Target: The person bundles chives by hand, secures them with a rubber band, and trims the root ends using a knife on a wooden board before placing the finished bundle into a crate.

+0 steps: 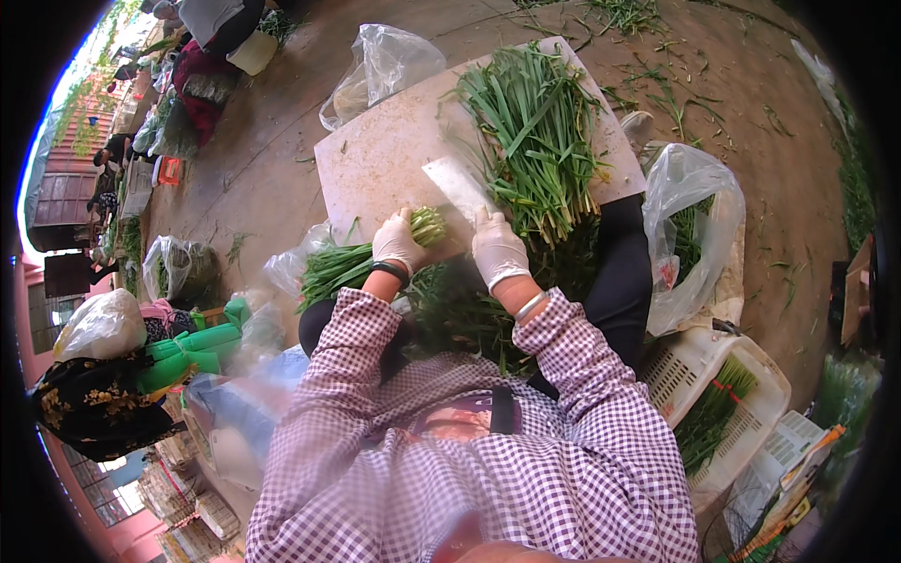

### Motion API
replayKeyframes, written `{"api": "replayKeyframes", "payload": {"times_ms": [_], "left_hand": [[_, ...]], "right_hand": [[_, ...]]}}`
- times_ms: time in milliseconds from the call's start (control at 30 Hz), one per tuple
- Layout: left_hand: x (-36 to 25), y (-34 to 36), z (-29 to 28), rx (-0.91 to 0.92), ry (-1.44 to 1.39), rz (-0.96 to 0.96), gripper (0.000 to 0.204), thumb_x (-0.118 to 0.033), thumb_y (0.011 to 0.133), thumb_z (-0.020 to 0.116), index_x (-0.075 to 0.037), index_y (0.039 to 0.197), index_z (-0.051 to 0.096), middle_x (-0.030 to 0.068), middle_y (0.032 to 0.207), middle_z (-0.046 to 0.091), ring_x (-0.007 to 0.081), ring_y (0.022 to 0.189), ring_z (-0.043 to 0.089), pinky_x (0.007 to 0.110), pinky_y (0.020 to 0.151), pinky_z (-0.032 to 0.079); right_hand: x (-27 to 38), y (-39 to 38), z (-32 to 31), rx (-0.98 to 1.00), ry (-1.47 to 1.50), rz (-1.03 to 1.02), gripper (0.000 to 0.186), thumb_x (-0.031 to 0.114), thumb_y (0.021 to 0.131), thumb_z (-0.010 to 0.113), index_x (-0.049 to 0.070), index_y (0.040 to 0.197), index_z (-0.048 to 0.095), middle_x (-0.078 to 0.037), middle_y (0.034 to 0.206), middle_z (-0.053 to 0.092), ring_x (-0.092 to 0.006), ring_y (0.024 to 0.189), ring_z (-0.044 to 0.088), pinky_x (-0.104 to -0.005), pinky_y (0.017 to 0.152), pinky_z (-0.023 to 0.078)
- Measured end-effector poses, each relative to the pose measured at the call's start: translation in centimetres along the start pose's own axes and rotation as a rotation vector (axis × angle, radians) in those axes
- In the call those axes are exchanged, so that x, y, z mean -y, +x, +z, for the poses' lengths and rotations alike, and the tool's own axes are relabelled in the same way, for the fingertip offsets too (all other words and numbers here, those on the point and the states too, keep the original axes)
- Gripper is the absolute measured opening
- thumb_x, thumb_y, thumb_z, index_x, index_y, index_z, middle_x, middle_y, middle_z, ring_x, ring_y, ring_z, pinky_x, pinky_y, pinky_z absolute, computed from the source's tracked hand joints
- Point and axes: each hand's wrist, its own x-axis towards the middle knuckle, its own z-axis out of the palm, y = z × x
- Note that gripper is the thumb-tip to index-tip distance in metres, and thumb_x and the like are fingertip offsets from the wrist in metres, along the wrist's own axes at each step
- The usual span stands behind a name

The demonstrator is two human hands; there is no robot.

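Note:
My left hand point(398, 243), in a white glove, is closed round a bunch of garlic chives point(335, 273). Its pale cut ends point right, and its green leaves trail off to the left. In my right hand point(498, 250), also gloved, is the handle of a cleaver point(457, 190). The broad blade reaches up and left over the pale cutting board point(371, 164), just beyond the bunch. A large loose pile of garlic chives point(535, 127) covers the right side of the board, its stems hanging over the near edge.
Clear plastic bags lie behind the board point(399, 61) and on the right point(694, 216). A white plastic basket point(751, 394) with tied greens stands at lower right. More greens lie below my hands. Green rolls point(188, 352) and bundles crowd the left. Scattered leaves litter the floor point(751, 159).

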Motion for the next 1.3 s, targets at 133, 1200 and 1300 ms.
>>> {"api": "replayKeyframes", "payload": {"times_ms": [133, 1200, 1300], "left_hand": [[1.1, -0.1, 1.2, -0.173, 0.021, -0.04, 0.067, -0.053, 0.064, 0.081, -0.01, 0.11, 0.058, 0.0168, 0.101, 0.065, 0.0349, 0.094, 0.064, 0.045, 0.081, 0.052], [1.3, 2.7, 2.7, 0.095, 0.231, -0.087, 0.075, -0.051, 0.069, 0.077, -0.005, 0.122, 0.05, 0.0211, 0.107, 0.063, 0.0366, 0.097, 0.065, 0.045, 0.082, 0.055], [1.1, 2.4, 2.3, 0.093, 0.241, -0.082, 0.073, -0.05, 0.069, 0.077, -0.006, 0.121, 0.05, 0.0209, 0.106, 0.062, 0.0368, 0.097, 0.065, 0.044, 0.082, 0.055]], "right_hand": [[-0.4, -2.6, -1.2, -0.078, 0.244, -0.082, 0.058, 0.022, 0.087, 0.065, 0.011, 0.14, 0.044, -0.018, 0.114, 0.055, -0.0355, 0.09, 0.064, -0.0423, 0.076, 0.054], [0.9, -8.4, -0.9, 0.068, 0.276, -0.151, 0.024, 0.022, 0.097, 0.047, 0.004, 0.112, 0.055, -0.018, 0.093, 0.061, -0.039, 0.076, 0.064, -0.0511, 0.064, 0.05], [1.0, -8.1, -1.4, 0.1, 0.275, -0.15, 0.021, 0.021, 0.097, 0.046, 0.004, 0.106, 0.054, -0.019, 0.092, 0.062, -0.04, 0.076, 0.064, -0.0517, 0.065, 0.05]]}}
